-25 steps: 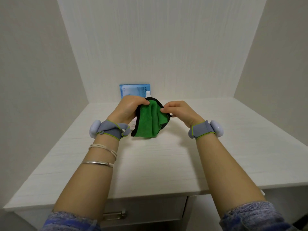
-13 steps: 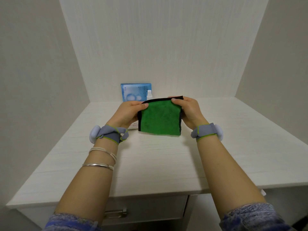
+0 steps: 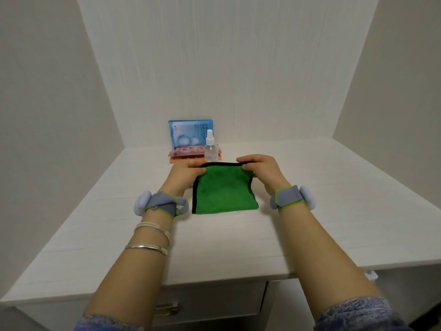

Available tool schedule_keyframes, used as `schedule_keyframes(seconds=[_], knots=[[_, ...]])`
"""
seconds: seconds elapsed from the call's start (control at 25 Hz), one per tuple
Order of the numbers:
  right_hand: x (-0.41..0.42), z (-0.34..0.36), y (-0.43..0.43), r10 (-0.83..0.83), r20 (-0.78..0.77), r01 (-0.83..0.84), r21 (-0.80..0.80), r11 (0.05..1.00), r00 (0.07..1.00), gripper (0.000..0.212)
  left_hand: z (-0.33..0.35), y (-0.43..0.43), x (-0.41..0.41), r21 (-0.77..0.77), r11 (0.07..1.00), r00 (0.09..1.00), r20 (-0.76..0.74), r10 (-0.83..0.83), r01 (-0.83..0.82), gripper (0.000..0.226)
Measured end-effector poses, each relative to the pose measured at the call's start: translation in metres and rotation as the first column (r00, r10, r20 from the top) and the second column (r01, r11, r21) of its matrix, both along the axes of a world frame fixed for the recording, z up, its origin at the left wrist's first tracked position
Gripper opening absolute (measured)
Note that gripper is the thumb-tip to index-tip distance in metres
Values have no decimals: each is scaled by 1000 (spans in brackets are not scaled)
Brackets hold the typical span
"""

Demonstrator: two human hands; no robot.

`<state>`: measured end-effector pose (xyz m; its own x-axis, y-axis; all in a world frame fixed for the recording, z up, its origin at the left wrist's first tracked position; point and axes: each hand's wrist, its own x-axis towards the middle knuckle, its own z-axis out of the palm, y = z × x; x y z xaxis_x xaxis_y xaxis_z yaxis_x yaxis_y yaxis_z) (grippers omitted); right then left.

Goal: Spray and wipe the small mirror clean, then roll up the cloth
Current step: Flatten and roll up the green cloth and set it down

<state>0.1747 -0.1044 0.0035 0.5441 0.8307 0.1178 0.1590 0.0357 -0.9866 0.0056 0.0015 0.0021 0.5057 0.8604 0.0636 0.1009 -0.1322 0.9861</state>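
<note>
A green cloth with black edging lies folded flat on the white tabletop. My left hand pinches its far left corner and my right hand pinches its far right corner. Behind the cloth a small clear spray bottle stands upright. A pink-framed small mirror lies flat beside the bottle, reflecting the blue packet behind it.
A blue packet leans against the back wall. White walls close in the tabletop at the left, back and right. A drawer with a metal handle sits under the front edge.
The cloth was bunched in the air, then stretched out between both hands, and now lies lowered flat on the table. The bottle and mirror have come into view behind it.
</note>
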Motion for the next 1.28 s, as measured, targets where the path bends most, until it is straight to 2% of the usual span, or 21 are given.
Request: schedule_keyframes(seconds=[0.12,0.24,0.4,0.48,0.56,0.6,0.68,0.76,0.84,0.96,1.04,1.12,1.2,1.28], knots=[[-1,-3,3,-68,76,63,66,996,995,28,-1,4,2,192,979,991,-101,86,-66,33],[-2,-3,3,-73,152,69,32,997,986,28,-2,5,-3,285,959,974,-220,57,9,30],[-1,-10,-1,34,88,-23,-122,992,996,32,-7,0,-13,191,973,927,-373,-49,128,20],[1,-15,2,-3,86,19,-186,982,996,40,-9,-2,-13,145,984,922,-385,-43,106,29],[2,-20,5,-85,177,121,-199,972,981,33,-12,1,-11,207,976,910,-413,30,62,36],[2,-22,6,-94,237,142,-197,970,967,23,-13,2,-9,255,965,901,-430,60,58,30],[1,-27,7,-13,298,80,-216,973,954,6,-15,3,-8,320,940,852,-520,66,122,14],[2,-30,9,80,344,27,-294,955,936,7,-15,4,-8,328,918,767,-640,43,223,32],[3,-31,10,105,406,49,-352,935,908,10,-15,5,-8,309,906,708,-706,16,288,36],[4,-29,10,71,448,63,-277,959,891,17,-16,4,-9,271,913,732,-680,-42,304,23],[5,-29,11,-6,516,98,-151,984,857,15,-17,4,-6,390,893,805,-590,57,222,20],[5,-28,11,-80,568,138,-61,989,819,15,-18,1,-2,547,826,840,-505,197,136,19],[4,-28,12,-77,575,132,-54,990,814,20,-19,0,1,598,789,842,-491,223,140,21],[5,-29,10,0,573,89,-127,988,819,28,-20,0,-1,547,802,812,-566,143,240,28]])
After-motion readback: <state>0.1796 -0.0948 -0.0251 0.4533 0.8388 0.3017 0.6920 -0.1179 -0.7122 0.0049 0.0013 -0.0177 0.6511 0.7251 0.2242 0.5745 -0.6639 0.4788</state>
